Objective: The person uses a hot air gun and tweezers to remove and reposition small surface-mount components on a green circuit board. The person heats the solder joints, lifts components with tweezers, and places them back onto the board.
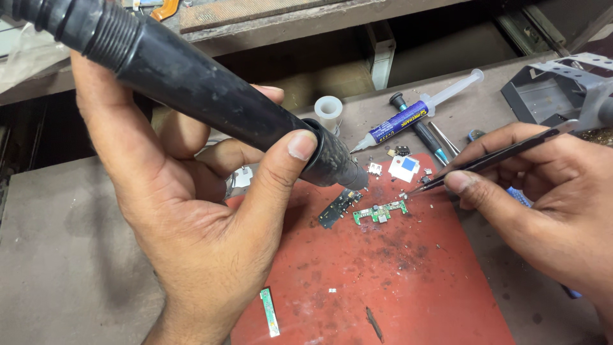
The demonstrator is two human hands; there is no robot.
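On the worn red rubber mat (408, 281), the left hand (191, 211) is clenched round a thick black hot-air nozzle handle (211, 96), its tip just above a small green circuit board (381, 211). The right hand (543, 198) pinches slim black tweezers (491, 158) touching that board. Beyond the board lies a clear syringe with a blue label (415, 112).

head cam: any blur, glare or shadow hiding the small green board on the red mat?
Head view: the green board is sharp and evenly lit, no glare on it. The hot-air handle in the left hand looms large and slightly soft near the lens, upper left. The left hand casts a soft shadow on the red mat. The tweezers in the right hand are crisp.
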